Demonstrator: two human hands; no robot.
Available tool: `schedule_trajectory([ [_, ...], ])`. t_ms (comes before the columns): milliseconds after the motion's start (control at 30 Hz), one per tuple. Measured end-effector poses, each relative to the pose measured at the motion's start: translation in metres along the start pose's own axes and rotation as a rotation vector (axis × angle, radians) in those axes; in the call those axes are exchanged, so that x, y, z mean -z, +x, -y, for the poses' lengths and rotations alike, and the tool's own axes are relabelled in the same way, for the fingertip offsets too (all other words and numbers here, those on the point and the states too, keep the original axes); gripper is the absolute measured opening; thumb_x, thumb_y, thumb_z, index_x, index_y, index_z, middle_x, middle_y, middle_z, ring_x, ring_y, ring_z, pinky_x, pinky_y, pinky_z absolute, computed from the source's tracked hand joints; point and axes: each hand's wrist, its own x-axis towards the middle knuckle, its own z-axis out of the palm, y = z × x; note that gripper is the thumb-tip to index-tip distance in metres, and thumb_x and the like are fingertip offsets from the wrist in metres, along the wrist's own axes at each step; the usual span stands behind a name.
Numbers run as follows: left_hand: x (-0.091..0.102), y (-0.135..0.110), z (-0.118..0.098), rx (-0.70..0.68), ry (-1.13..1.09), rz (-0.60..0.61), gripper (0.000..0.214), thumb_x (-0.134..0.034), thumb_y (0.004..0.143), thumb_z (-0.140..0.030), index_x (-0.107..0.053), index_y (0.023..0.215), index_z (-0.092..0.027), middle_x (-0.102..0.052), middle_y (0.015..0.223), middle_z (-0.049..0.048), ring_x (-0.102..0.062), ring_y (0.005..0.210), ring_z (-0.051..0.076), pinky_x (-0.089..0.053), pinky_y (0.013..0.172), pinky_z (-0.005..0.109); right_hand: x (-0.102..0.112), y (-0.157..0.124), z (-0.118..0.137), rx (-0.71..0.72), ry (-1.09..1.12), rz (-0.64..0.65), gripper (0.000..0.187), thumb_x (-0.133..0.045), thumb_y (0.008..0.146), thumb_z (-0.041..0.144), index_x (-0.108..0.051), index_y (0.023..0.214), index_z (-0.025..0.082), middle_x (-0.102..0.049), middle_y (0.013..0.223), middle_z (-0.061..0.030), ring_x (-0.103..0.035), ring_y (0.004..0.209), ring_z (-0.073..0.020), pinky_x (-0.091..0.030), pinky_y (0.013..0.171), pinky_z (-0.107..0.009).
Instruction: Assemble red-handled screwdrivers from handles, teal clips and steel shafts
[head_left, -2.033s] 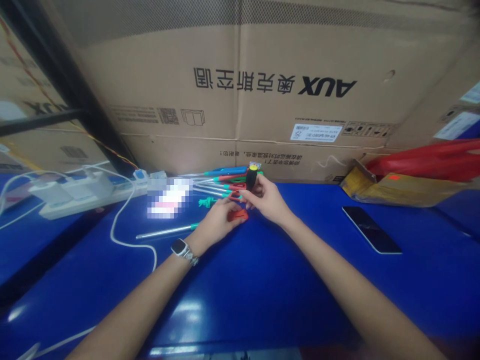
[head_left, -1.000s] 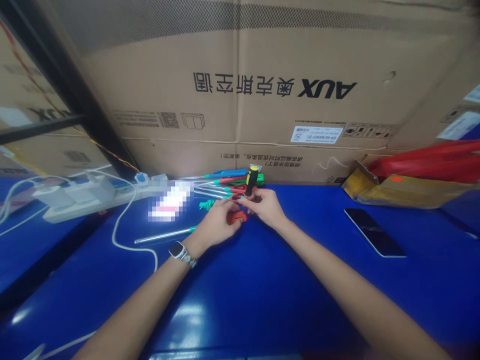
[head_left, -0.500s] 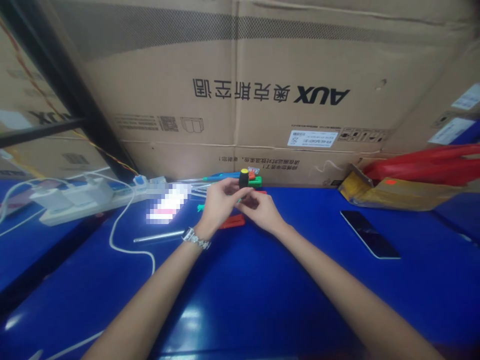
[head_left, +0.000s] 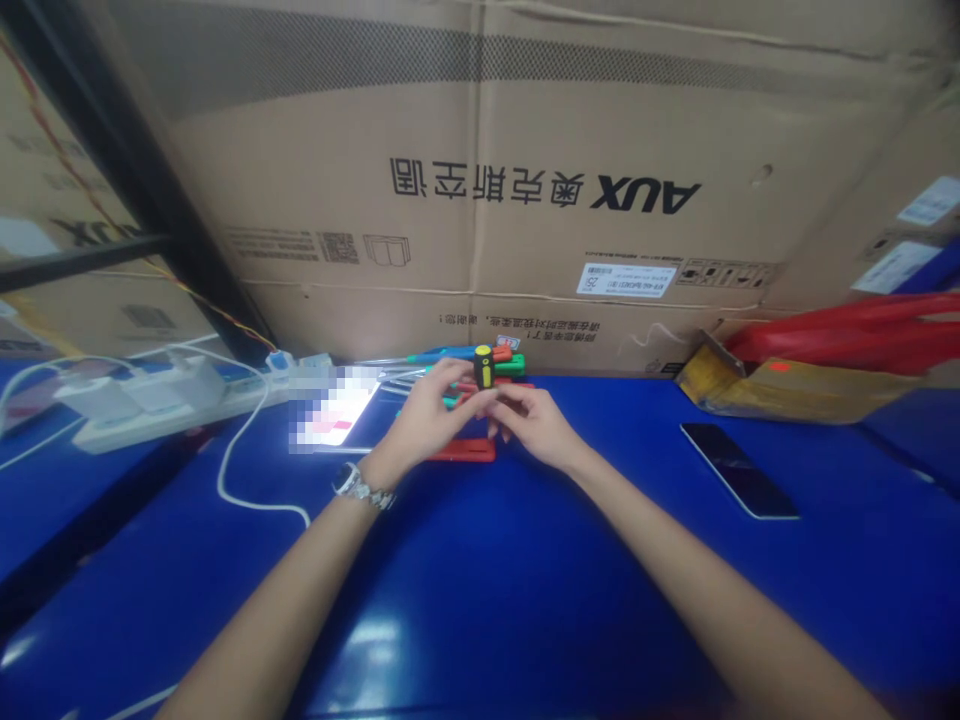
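Upright between my two hands is a screwdriver with a black and yellow handle [head_left: 485, 368]; its shaft is hidden behind the fingers. My left hand [head_left: 436, 412], with a metal watch [head_left: 364, 487] at the wrist, closes its thumb and fingers round the handle. Just under the handle, my right hand [head_left: 531, 425] has its fingertips pinched together beside the left thumb, and what they hold is hidden. Below the hands a red-handled screwdriver [head_left: 466, 450] lies on the blue table [head_left: 525, 580]. More screwdrivers with green [head_left: 512, 366], red and blue handles lie behind the hands, partly covered.
A blurred-out bright screen [head_left: 337, 405] lies left of the hands. Beyond it stands a white power strip [head_left: 112, 430] with plugs and cables. A dark phone [head_left: 739, 470] lies at right, near an open carton [head_left: 810, 390] with red plastic. A large cardboard box [head_left: 480, 230] walls off the back.
The screwdriver handle has turned and tipped, so more of its yellow side shows. My left wrist has shifted left and lower. The red-handled screwdriver has swung slightly and lies more level.
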Motion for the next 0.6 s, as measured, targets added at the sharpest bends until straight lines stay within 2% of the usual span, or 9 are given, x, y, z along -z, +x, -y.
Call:
schedule_trajectory([
  [33,0.002,-0.005,0.001,0.016,0.019,0.03,0.029,-0.065,0.088,-0.036,-0.067,0.11,-0.017,-0.07,0.11,0.0094,-0.065,0.101,0.023,-0.05,0.094,0.04,-0.001,0.0,0.0,-0.006,0.018,-0.011,0.04,-0.067,0.082,0.057,-0.062,0.087,0.017,-0.064,0.067,0.0009,-0.06,0.054,-0.0111,-0.049,0.052,-0.025],
  [100,0.006,-0.016,0.005,0.055,0.027,0.172,0.028,-0.067,0.084,-0.03,-0.066,0.11,-0.018,-0.07,0.106,0.0082,-0.066,0.097,0.023,-0.052,0.091,0.039,-0.002,-0.001,-0.001,-0.018,0.069,-0.054,0.038,-0.074,0.078,0.053,-0.057,0.084,0.019,-0.062,0.065,0.0033,-0.062,0.053,-0.0118,-0.052,0.052,-0.026],
  [167,0.007,-0.026,0.009,0.06,0.127,0.321,0.033,-0.073,0.076,-0.027,-0.068,0.108,-0.02,-0.068,0.112,0.0086,-0.064,0.105,0.027,-0.05,0.096,0.042,-0.002,-0.003,-0.001,-0.016,0.109,-0.093,0.038,-0.078,0.075,0.048,-0.053,0.084,0.02,-0.064,0.07,0.0029,-0.064,0.052,-0.0123,-0.051,0.048,-0.024],
  [267,0.001,-0.035,0.013,0.102,0.244,0.411,0.029,-0.074,0.079,-0.031,-0.071,0.106,-0.021,-0.067,0.112,0.009,-0.063,0.106,0.029,-0.049,0.096,0.044,-0.003,-0.004,0.0,-0.025,0.131,-0.098,0.038,-0.08,0.075,0.043,-0.054,0.09,0.021,-0.069,0.075,0.0003,-0.068,0.055,-0.0154,-0.048,0.042,-0.023],
  [400,-0.007,-0.036,0.013,0.128,0.225,0.437,0.018,-0.065,0.089,-0.034,-0.072,0.098,-0.02,-0.066,0.107,0.0083,-0.063,0.099,0.025,-0.051,0.089,0.039,-0.008,-0.005,-0.001,-0.054,0.154,-0.132,0.042,-0.079,0.075,0.044,-0.056,0.101,0.021,-0.067,0.069,0.0033,-0.066,0.051,-0.0143,-0.051,0.044,-0.024],
  [500,-0.008,-0.036,0.014,0.175,0.25,0.405,0.018,-0.068,0.087,-0.035,-0.071,0.094,-0.018,-0.064,0.103,0.0085,-0.063,0.094,0.025,-0.051,0.086,0.039,-0.009,-0.005,-0.001,-0.046,0.156,-0.104,0.041,-0.071,0.081,0.053,-0.061,0.102,0.019,-0.066,0.071,0.0028,-0.063,0.05,-0.0111,-0.055,0.049,-0.025],
  [600,-0.008,-0.036,0.018,0.205,0.245,0.382,0.019,-0.071,0.084,-0.035,-0.069,0.09,-0.017,-0.064,0.102,0.0084,-0.063,0.09,0.025,-0.051,0.083,0.038,-0.004,-0.004,0.001,-0.06,0.145,-0.05,0.043,-0.064,0.085,0.058,-0.065,0.097,0.016,-0.067,0.074,0.0001,-0.066,0.055,-0.0117,-0.056,0.053,-0.025],
])
